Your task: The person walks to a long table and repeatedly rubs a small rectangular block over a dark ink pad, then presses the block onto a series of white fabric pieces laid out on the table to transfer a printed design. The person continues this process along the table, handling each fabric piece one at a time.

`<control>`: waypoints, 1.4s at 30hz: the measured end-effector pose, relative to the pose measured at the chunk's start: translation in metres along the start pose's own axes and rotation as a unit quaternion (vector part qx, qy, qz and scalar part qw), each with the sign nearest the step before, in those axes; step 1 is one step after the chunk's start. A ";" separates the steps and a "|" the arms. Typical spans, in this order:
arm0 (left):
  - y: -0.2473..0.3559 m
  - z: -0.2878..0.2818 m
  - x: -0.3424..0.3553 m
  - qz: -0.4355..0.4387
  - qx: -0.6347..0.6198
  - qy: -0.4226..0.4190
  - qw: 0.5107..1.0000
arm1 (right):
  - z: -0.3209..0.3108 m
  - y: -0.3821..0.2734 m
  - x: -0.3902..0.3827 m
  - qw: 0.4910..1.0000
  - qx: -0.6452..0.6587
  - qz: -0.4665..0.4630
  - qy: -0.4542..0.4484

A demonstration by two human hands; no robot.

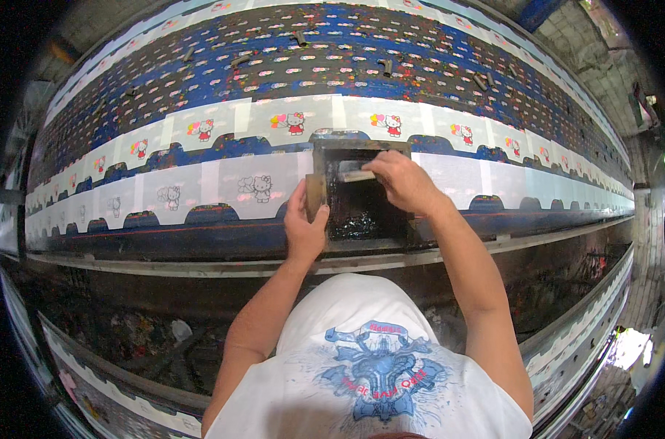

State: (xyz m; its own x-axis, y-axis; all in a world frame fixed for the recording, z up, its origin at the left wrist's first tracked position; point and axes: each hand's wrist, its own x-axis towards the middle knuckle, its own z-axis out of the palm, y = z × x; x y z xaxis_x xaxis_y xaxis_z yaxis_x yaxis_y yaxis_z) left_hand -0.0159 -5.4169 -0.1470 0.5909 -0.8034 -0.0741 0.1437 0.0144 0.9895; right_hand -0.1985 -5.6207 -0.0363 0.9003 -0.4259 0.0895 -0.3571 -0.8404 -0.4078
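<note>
Your hands are apart, each closed on something of its own. Your left hand (305,225) clasps a brown block (316,193) at the left side of the frame (347,145), fingers to the left and thumb to the right; whether the block belongs to the frame or is separate, you cannot tell from here. That grip seems meant to steady the left side. Your right hand (400,181) pinches a pale bar (357,176) by its right end and holds it toward the far side of the frame, over the dark, wet-looking mesh (358,214). Gripping only the end probably leaves the rest of the bar free over the mesh.

The frame sits straight in front of you at the table's near side, in line with the near panels (215,186). Those white panels carry grey outlines of a cat figure to the left of the frame; the far panels (263,117) show the cat in red with coloured balloons. The even rows suggest a shared spacing.

The long table (153,235) is blue and dark, spotted with small prints and paint, with grey scraps (386,68) scattered on its far part. A pale rail (274,269) borders its near edge. More white panels (128,377) lie behind you to the left, and pale blockwork (651,241) shows at the far right.
</note>
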 end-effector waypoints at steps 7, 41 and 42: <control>0.001 -0.004 0.005 -0.037 -0.018 -0.014 0.999 | 0.017 0.005 0.003 0.998 -0.016 0.026 0.049; -0.010 0.197 -0.049 0.049 0.051 0.035 0.997 | -0.004 0.039 -0.261 0.969 0.100 0.087 0.208; -0.013 0.212 -0.049 0.044 0.054 0.039 0.997 | -0.011 0.050 -0.270 0.970 0.099 0.083 0.205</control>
State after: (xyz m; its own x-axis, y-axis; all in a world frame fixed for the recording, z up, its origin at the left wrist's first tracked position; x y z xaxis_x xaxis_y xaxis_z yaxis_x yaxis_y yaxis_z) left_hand -0.2154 -5.5038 -0.1295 0.6580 -0.7530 0.0090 0.0042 0.0156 0.9999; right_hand -0.4628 -5.5514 -0.0705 0.6458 -0.6809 0.3454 -0.3965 -0.6857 -0.6104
